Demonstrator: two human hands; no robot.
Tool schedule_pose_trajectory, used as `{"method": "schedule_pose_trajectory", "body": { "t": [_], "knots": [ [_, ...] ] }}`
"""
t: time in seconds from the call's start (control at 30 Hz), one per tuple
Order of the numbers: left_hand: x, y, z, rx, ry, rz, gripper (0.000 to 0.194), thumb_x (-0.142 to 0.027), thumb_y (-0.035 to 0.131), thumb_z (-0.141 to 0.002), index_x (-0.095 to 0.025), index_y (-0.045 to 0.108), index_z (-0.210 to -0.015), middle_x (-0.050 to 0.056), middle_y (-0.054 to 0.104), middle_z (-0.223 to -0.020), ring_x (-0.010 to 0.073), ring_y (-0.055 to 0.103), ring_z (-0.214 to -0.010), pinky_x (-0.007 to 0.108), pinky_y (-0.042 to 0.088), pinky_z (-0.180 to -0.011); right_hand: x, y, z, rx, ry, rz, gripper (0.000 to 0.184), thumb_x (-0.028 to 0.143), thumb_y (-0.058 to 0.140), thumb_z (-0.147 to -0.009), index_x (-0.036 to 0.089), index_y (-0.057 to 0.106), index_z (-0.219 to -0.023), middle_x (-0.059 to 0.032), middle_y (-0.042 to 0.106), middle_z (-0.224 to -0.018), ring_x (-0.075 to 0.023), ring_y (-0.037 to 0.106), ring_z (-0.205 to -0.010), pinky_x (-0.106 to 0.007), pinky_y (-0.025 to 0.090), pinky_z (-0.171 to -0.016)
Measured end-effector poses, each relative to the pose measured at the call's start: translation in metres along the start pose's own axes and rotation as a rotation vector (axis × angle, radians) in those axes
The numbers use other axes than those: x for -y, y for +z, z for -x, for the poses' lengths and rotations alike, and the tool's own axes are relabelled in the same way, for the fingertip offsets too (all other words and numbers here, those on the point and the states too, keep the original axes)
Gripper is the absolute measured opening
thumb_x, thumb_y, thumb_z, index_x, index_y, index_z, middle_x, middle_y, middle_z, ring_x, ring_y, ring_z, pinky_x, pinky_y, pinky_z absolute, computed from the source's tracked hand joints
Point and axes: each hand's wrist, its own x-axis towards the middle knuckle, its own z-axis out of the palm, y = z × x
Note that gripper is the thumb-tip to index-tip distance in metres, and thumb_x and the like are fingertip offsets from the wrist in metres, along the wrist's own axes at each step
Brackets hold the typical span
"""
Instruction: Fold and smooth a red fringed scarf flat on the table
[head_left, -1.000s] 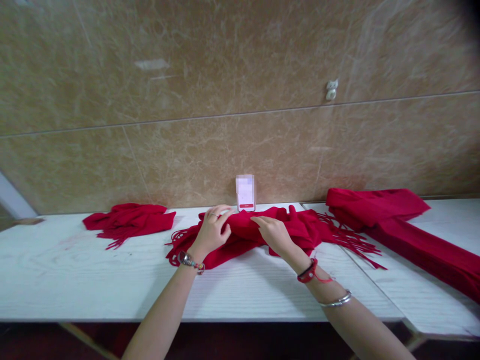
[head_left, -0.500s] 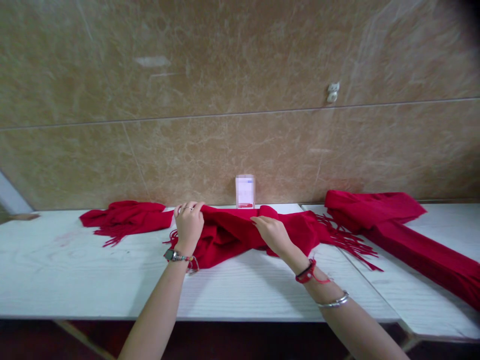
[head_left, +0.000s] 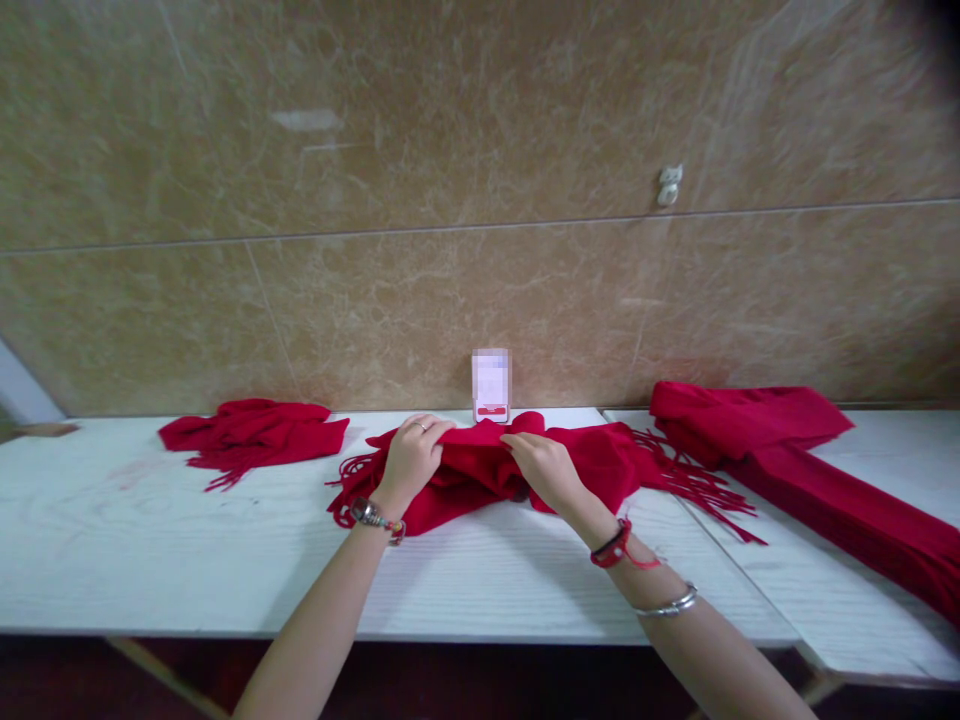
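A red scarf (head_left: 480,475) with fringed ends lies bunched across the middle of the white table (head_left: 465,590). My left hand (head_left: 414,455) is closed on the scarf's upper edge, left of centre, with thumb and fingers pinching the cloth. A short way to the right, my right hand (head_left: 546,468) also pinches the same edge, its fingers bent into the fabric. Between the two hands the cloth sags in loose folds. Fringe spreads out at the left and right ends. Parts of the fingertips are hidden in the cloth.
A crumpled red fringed scarf (head_left: 259,440) lies at the left. Another long red scarf (head_left: 750,425) is folded at an angle on the right. A phone (head_left: 492,385) leans on the tiled wall (head_left: 375,320) behind. A small white cat-shaped hook (head_left: 670,186) is on the wall.
My left hand has moved right along the scarf's edge, closer to my right hand, and the cloth between them has slackened. My right hand has stayed almost in place.
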Motion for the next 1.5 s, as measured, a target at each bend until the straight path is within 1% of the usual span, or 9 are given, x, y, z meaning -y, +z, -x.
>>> {"method": "schedule_pose_trajectory", "body": {
  "t": [0.17,0.47,0.6,0.73,1.07,1.17,1.3,1.4,1.5],
  "knots": [
    [0.021,-0.016,-0.001,-0.111,-0.175,-0.117,0.040,-0.001,0.040,-0.070,-0.019,0.061,-0.100,0.006,0.060,-0.093,0.0220,0.053,-0.091,0.039,0.039,-0.089,-0.001,0.000,0.000,0.002,0.035,0.029,0.023,0.016,0.042,-0.088,0.017,0.063,-0.097,-0.0082,0.067,-0.087,-0.0157,0.062,-0.078,-0.022,0.046,-0.068],
    [-0.025,0.005,0.000,0.267,0.224,0.103,0.053,-0.028,0.060,-0.077,-0.021,0.042,-0.126,0.007,0.051,-0.122,0.0214,0.045,-0.112,0.041,0.030,-0.099,0.003,0.000,0.000,-0.013,-0.011,0.029,0.023,0.012,0.041,-0.087,0.016,0.063,-0.095,-0.0083,0.067,-0.086,-0.0148,0.061,-0.078,-0.021,0.045,-0.066],
    [-0.022,0.013,0.000,0.171,0.169,0.096,0.020,-0.016,0.047,-0.086,-0.019,0.059,-0.102,0.003,0.064,-0.091,0.0168,0.056,-0.087,0.036,0.040,-0.087,0.006,-0.001,0.000,-0.017,-0.022,0.008,0.021,0.015,0.044,-0.087,0.016,0.063,-0.097,-0.0079,0.067,-0.087,-0.0147,0.061,-0.079,-0.021,0.045,-0.068],
    [-0.017,0.009,0.000,0.034,0.105,0.113,0.018,-0.015,0.044,-0.087,-0.017,0.061,-0.092,0.004,0.062,-0.088,0.0167,0.056,-0.084,0.032,0.043,-0.081,0.010,0.000,-0.002,0.045,-0.007,0.020,0.019,0.021,0.047,-0.086,0.017,0.063,-0.096,-0.0072,0.067,-0.088,-0.0160,0.061,-0.080,-0.022,0.045,-0.068],
    [0.018,-0.010,-0.001,-0.037,-0.081,-0.159,0.021,-0.013,0.039,-0.087,-0.015,0.059,-0.090,0.006,0.061,-0.085,0.0181,0.056,-0.077,0.031,0.043,-0.074,0.004,-0.010,-0.003,0.147,0.107,0.043,0.033,0.006,0.044,-0.079,0.016,0.061,-0.106,-0.0086,0.066,-0.099,-0.0184,0.061,-0.090,-0.025,0.045,-0.077],
    [0.015,-0.013,-0.001,0.026,-0.074,-0.140,0.021,-0.017,0.041,-0.086,-0.015,0.058,-0.098,0.007,0.060,-0.091,0.0186,0.056,-0.083,0.032,0.042,-0.078,0.005,-0.010,-0.002,0.143,0.095,0.032,0.038,0.001,0.042,-0.076,0.015,0.060,-0.107,-0.0089,0.066,-0.100,-0.0187,0.060,-0.091,-0.026,0.046,-0.077],
    [-0.012,-0.005,0.000,0.203,0.149,0.006,0.041,-0.031,0.056,-0.080,-0.020,0.049,-0.119,0.007,0.054,-0.116,0.0216,0.049,-0.105,0.038,0.034,-0.093,0.008,-0.006,-0.002,0.116,0.043,0.015,0.045,-0.004,0.038,-0.071,0.014,0.061,-0.106,-0.0092,0.066,-0.100,-0.0173,0.060,-0.092,-0.024,0.045,-0.078],
    [-0.025,0.008,0.001,0.308,0.234,0.059,0.034,-0.026,0.055,-0.081,-0.019,0.053,-0.114,0.005,0.062,-0.102,0.0188,0.055,-0.095,0.038,0.033,-0.095,0.009,-0.004,-0.001,0.099,0.022,0.012,0.047,-0.005,0.038,-0.069,0.015,0.061,-0.105,-0.0090,0.066,-0.100,-0.0166,0.061,-0.091,-0.024,0.045,-0.079],
    [-0.017,0.011,0.001,0.247,0.191,0.048,0.021,-0.013,0.045,-0.084,-0.018,0.060,-0.098,0.003,0.065,-0.089,0.0159,0.058,-0.083,0.033,0.038,-0.087,0.008,-0.005,-0.002,0.082,0.025,0.023,0.046,-0.004,0.039,-0.070,0.015,0.061,-0.106,-0.0086,0.067,-0.100,-0.0166,0.061,-0.089,-0.024,0.046,-0.077]
  ]
}}
